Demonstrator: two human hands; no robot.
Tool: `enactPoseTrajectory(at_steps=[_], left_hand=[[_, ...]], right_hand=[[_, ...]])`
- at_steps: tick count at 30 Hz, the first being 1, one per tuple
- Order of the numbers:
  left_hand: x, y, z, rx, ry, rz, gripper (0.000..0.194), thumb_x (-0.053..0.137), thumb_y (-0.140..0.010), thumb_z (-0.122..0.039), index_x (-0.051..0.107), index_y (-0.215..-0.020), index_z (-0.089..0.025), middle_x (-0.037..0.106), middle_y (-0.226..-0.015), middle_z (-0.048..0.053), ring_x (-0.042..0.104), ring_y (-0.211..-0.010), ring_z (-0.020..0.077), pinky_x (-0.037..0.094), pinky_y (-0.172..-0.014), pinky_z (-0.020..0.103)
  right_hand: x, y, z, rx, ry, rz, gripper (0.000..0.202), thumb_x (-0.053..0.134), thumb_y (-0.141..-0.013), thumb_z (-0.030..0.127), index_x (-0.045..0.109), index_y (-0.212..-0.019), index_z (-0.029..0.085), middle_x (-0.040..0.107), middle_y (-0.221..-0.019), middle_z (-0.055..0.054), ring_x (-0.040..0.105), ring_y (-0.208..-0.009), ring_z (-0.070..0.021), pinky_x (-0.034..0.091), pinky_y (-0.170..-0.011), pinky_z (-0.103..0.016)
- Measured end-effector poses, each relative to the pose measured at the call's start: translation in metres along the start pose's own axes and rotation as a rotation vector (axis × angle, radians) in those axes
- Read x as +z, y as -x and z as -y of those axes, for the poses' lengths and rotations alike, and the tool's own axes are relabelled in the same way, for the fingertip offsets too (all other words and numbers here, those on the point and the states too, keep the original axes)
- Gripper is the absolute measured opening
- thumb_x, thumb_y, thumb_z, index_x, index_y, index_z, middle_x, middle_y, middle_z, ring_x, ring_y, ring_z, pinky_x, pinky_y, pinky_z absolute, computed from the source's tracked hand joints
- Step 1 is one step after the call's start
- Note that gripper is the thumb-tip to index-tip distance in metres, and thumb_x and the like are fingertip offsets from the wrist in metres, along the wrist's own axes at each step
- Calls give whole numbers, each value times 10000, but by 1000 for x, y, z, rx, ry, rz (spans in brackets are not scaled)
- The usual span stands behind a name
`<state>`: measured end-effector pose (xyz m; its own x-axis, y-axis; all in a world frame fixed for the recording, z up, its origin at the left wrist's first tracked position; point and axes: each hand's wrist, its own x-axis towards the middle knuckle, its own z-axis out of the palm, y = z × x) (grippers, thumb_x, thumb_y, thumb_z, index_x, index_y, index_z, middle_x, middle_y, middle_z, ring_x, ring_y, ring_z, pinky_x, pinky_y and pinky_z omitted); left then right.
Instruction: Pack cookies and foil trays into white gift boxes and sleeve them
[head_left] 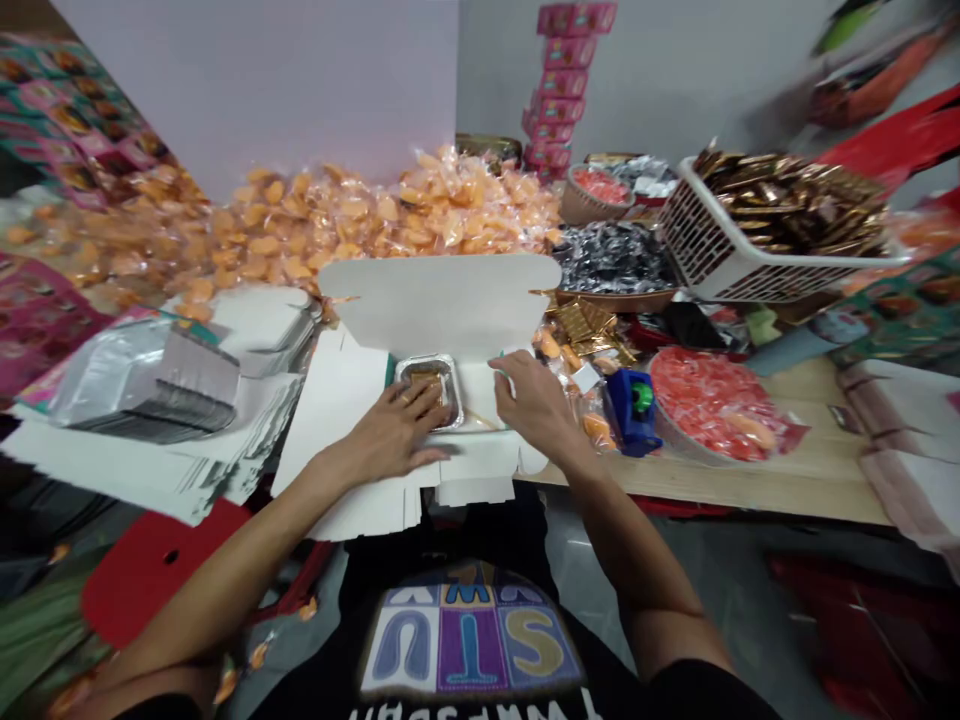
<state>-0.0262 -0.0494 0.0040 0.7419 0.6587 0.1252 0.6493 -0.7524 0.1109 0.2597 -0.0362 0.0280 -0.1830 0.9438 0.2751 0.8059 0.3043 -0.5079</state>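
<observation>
In front of me an open white carton [442, 300] lies with its lid raised, on top of flat white card sheets [337, 385]. A foil tray [454, 390] sits in its left half. My left hand [390, 430] rests over the tray with fingers apart, its fingertips on a brownish-gold packet [429, 380] inside. At the carton's right end is my right hand [534, 400], its fingers bent at the inner edge; whether they hold anything is hidden.
Wrapped orange pieces [300, 225] are heaped behind. Stacked foil trays [150, 380] stand left. To the right are a blue tape dispenser [632, 412], a tub of red packets [712, 400], dark packets [615, 258] and a white basket [750, 265] of brown-gold packets.
</observation>
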Motion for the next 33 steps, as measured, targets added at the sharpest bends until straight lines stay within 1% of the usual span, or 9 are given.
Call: enactPoseTrajectory(at_steps=[5,8,13,16,20,25,28,30,33], left_hand=[[6,-7,8,29,20,66,464,630,-1132,-537,733,-1516,-299,577,-1740,138,494,-1648,403,463,-1307,601],[4,4,11,39,11,43,351,621,-1142,-426,780,-1440,-330,612,-1705,113,512,-1631,395,507,-1267,596],[9,28,2,-6,-76,-10,344,571,-1148,-364,794,-1403,-304,629,-1681,115,538,-1593,407,545,-1215,594],[13,33,-4,-42,-134,-58,375,522,-1156,-354,808,-1392,-299,650,-1661,121,562,-1567,413,575,-1169,596],[8,31,-5,-40,-141,-85,377,533,-1138,-337,820,-1379,-297,684,-1626,126,609,-1531,409,614,-1115,586],[4,21,-3,22,-64,-86,330,611,-1096,-314,813,-1356,-297,684,-1633,107,609,-1553,390,615,-1145,557],[-4,13,-3,67,15,-150,293,640,-1092,-356,813,-1319,-286,689,-1625,135,622,-1551,390,602,-1174,571],[-19,10,-3,168,127,-275,332,662,-1081,-400,786,-1358,-265,726,-1569,165,670,-1503,364,617,-1160,544],[-58,4,13,245,246,-613,418,644,-1062,-329,716,-1466,-247,812,-1406,161,799,-1265,297,677,-1010,461]], right_hand=[[-53,-32,-83,341,254,17,213,595,-996,175,794,-935,216,800,-973,-168,746,-988,-341,550,-929,-449],[-73,-60,-114,419,278,53,174,651,-968,155,774,-858,212,787,-903,-182,762,-968,-362,540,-901,-454],[-58,-101,-113,240,167,228,172,729,-912,187,849,-1028,226,857,-1112,-117,785,-1113,-323,564,-975,-365],[-36,-120,-105,178,135,346,445,852,-816,234,832,-1260,227,852,-1247,-124,783,-1167,-326,571,-972,-331],[-27,-134,-106,170,146,382,557,819,-762,167,784,-1317,198,861,-1173,-130,790,-1103,-331,550,-893,-309],[-59,-142,-123,114,114,327,341,621,-792,132,763,-1095,196,838,-1062,-70,751,-964,-258,511,-826,-292],[-78,-157,-135,117,84,204,263,575,-821,168,736,-1028,190,784,-923,-70,706,-857,-258,499,-765,-318],[-83,-176,-141,137,159,54,218,592,-823,173,735,-987,188,752,-889,-93,695,-862,-282,507,-768,-343],[-75,-216,-138,33,341,-125,261,607,-822,117,761,-1028,166,754,-1081,-173,714,-1038,-332,542,-859,-375]])
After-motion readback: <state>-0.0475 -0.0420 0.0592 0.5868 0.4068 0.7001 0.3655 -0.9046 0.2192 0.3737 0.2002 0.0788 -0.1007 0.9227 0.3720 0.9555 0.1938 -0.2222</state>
